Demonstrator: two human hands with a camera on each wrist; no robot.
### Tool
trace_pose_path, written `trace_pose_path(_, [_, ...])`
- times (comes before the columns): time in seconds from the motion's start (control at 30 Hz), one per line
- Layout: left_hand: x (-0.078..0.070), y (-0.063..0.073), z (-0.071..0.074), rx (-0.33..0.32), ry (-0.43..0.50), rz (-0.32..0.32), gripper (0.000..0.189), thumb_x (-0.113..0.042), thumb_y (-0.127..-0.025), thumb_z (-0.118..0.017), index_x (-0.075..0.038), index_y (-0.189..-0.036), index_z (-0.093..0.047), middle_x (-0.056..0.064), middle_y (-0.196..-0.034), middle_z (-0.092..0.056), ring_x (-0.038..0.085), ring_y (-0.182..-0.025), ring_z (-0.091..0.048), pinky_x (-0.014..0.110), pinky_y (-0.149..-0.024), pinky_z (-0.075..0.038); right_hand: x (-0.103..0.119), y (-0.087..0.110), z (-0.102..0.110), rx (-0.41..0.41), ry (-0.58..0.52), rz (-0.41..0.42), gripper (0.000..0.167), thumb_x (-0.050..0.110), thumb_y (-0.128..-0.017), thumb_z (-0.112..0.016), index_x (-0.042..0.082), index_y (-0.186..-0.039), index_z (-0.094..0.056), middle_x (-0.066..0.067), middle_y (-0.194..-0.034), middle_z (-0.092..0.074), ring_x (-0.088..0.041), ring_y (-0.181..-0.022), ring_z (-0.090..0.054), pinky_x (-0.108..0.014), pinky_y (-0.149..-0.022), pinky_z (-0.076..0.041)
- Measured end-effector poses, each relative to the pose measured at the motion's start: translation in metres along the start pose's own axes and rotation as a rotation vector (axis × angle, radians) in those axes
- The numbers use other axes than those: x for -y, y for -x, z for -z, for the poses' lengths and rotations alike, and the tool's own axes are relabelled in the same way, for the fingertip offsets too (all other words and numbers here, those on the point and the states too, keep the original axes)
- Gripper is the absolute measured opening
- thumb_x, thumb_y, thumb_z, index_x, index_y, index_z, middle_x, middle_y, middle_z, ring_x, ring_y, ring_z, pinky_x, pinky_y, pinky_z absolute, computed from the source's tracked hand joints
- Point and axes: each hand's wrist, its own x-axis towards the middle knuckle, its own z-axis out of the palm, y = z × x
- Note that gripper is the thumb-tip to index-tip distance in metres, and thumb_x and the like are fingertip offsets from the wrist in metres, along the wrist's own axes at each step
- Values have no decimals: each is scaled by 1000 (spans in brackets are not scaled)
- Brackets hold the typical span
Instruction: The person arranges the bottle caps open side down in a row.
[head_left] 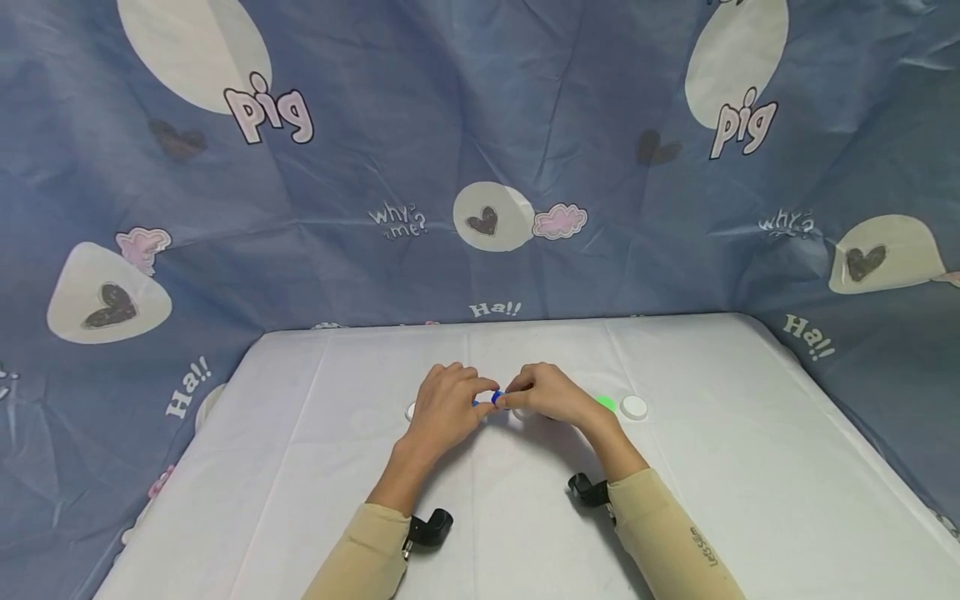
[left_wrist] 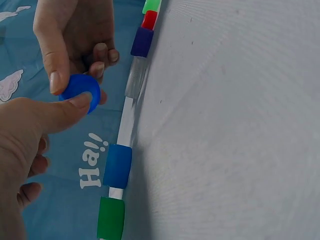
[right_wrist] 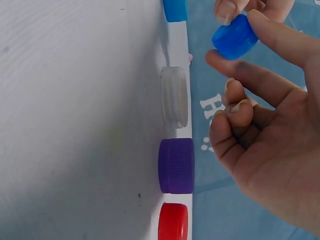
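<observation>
A blue bottle cap [head_left: 497, 397] is pinched between both hands just above the white table. In the left wrist view, the left hand [left_wrist: 25, 135] has its thumb across the face of that cap [left_wrist: 79, 92], and its lower fingers are curled. The right hand [head_left: 551, 393] grips the same cap from the other side. In the right wrist view, this right hand [right_wrist: 275, 115] has thumb and index finger at the cap [right_wrist: 235, 37] and its other fingers folded in. Below the hands, a clear cap [right_wrist: 174, 97] and another blue cap [left_wrist: 118, 166] stand on the table.
The row of caps continues with a purple cap [right_wrist: 176, 166], a red cap [right_wrist: 173, 221], a green cap [left_wrist: 110, 218] and a light green cap [head_left: 605, 403]. A white cap [head_left: 634, 407] lies at the right end. Behind the white table [head_left: 360, 367] hangs a blue printed cloth [head_left: 420, 125].
</observation>
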Motion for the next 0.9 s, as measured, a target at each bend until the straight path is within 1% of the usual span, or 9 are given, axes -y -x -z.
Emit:
trace_pose_path(0.1, [0,0,0,-38,-1,-22,26,-41,-74,-85,-31,-98,-79,-11,-72,-62,9,-65,-45,29,-70,-37,1,1,1,0,-10,-2,17,38,-84,-73,23,-87,-81,2,-89,-70,-17,-81,-59,-32,-71,-47])
trace_pose_path(0.2, [1,1,0,-62,-6,-42,26,-42,-73,-85,-31,-97,-80,-11,-71,-62,9,-64,-45,28,-68,-36,1,1,2,6,-8,-1,17,39,-84,-73,24,-86,-81,2,-90,-70,-16,-81,-59,-32,-71,-47])
trace_pose_path(0.33, [3,1,0,-67,-12,-50,27,-43,-73,-84,-32,-96,-81,-12,-68,-59,10,-64,-46,28,-68,-37,2,1,2,15,-5,9,17,39,-86,-72,25,-86,-81,2,-90,-70,-16,-82,-59,-31,-71,-47])
trace_pose_path(0.43, [5,2,0,-56,9,-32,27,-45,-73,-83,-32,-97,-81,-11,-69,-61,11,-65,-47,29,-69,-38,4,1,2,7,3,22,19,40,-87,-72,23,-89,-81,2,-90,-69,-15,-82,-59,-31,-71,-47])
trace_pose_path(0.5, [6,2,1,-43,32,0,26,-46,-74,-83,-32,-96,-81,-11,-70,-63,11,-66,-48,29,-70,-38,5,1,2,-3,10,38,22,40,-87,-72,21,-93,-81,1,-90,-69,-14,-82,-59,-30,-71,-47])
trace_pose_path(0.6, [7,2,2,-17,69,72,26,-46,-76,-82,-31,-97,-81,-10,-68,-63,9,-66,-47,28,-68,-38,5,0,2,-35,33,67,23,37,-88,-73,18,-98,-80,1,-88,-66,-13,-79,-57,-28,-70,-46])
trace_pose_path(0.77, [7,1,5,13,117,198,28,-48,-79,-79,-30,-101,-81,-12,-62,-54,7,-63,-43,26,-64,-36,6,-2,1,-120,81,115,20,24,-86,-75,12,-102,-78,-1,-79,-58,-14,-71,-49,-27,-63,-40])
trace_pose_path(0.9, [6,0,7,40,182,268,29,-48,-82,-78,-28,-103,-80,-11,-63,-51,7,-63,-41,26,-63,-34,7,-2,-1,-148,103,132,20,22,-86,-77,12,-103,-78,0,-78,-54,-14,-71,-47,-26,-62,-38])
